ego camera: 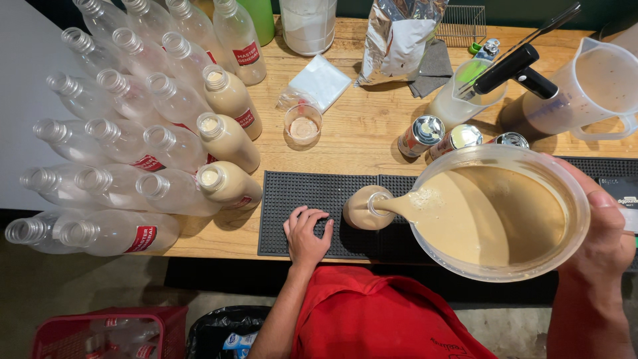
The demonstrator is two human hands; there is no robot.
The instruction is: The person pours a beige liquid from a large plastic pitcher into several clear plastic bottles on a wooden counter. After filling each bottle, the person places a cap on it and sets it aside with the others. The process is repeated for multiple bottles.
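My right hand (606,229) grips the rim of a large clear pitcher (571,193) tilted to the left. Beige creamy liquid (478,213) runs from its spout into the mouth of a plastic bottle (362,209) that stands on a black rubber bar mat (299,193). My left hand (308,234) rests flat on the mat just left of that bottle, fingers spread, holding nothing. Three bottles full of the same beige liquid (229,143) stand to the left on the wooden counter (365,126).
Several empty clear bottles (106,133) crowd the counter's left end. Opened tins (458,138), a small glass (304,124), a foil bag (399,36), measuring jugs (585,93) and a white container (308,23) stand behind. A red basket (100,336) and black bin (222,332) sit below.
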